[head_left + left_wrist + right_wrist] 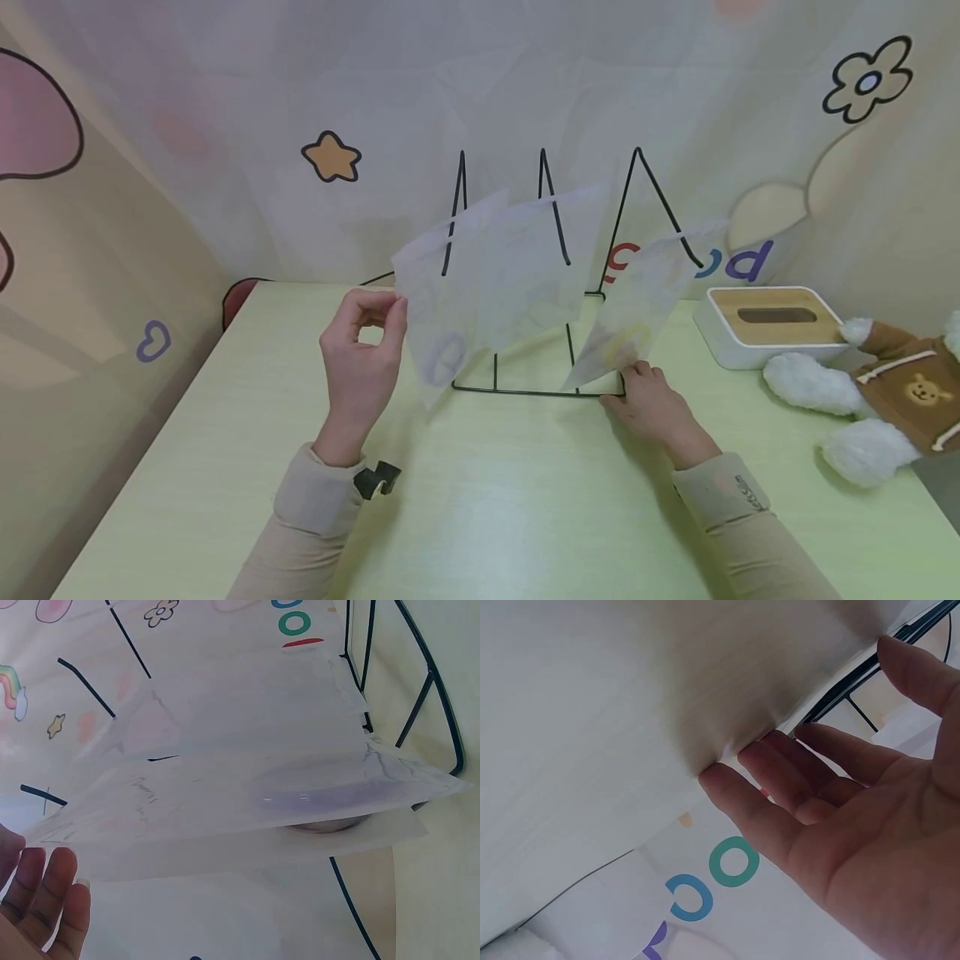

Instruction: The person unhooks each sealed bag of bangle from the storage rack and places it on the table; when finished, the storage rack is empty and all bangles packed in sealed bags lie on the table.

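Note:
A black wire rack [517, 392] stands on the table, with tall bent prongs rising from its base. Translucent plastic bags hang about the prongs: a left one [442, 308] with a purple round mark, a middle one [540, 267], and a right one [645, 292] with a yellow mark. My left hand [363, 354] pinches the left bag's outer edge between thumb and forefinger; in the left wrist view its other fingers [64, 874] are loosely bent. At the base's front right corner, my right hand [652, 404] holds the rack with thumb and fingers, fingertips down at the tabletop.
Right of the rack stands a white tissue box [738, 354] with a wooden lid. A plush toy [907, 387] in a brown top sits beside it at the table's right edge. A printed cloth [405, 100] with a star and letters hangs behind the table [480, 500].

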{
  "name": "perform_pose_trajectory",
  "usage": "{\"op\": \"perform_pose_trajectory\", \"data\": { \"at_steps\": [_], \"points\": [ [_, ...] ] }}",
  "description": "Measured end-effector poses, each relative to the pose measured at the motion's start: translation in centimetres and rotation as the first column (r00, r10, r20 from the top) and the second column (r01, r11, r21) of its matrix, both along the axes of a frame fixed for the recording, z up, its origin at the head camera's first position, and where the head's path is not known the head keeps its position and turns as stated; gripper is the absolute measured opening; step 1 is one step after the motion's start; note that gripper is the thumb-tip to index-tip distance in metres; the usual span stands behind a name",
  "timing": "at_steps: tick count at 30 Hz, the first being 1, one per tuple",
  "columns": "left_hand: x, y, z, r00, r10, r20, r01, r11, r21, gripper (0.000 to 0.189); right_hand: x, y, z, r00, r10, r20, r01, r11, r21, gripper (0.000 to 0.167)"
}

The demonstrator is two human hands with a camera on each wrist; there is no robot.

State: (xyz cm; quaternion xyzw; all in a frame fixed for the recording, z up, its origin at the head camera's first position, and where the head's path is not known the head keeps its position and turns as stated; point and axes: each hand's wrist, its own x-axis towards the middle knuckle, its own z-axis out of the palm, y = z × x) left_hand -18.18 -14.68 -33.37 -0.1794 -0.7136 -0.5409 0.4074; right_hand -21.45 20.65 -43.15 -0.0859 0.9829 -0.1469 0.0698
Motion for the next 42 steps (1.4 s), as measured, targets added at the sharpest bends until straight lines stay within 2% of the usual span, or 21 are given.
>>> {"op": "perform_pose_trajectory", "data": {
  "at_steps": [42],
  "points": [
    [0.04, -0.04, -0.11, 1.000, -0.003, -0.005, 0.003, 1.000, 0.006, 0.010, 0.19, -0.17, 0.16, 1.000, -0.004, 0.010, 0.004, 1.000, -0.007, 0.065]
  ]
}}
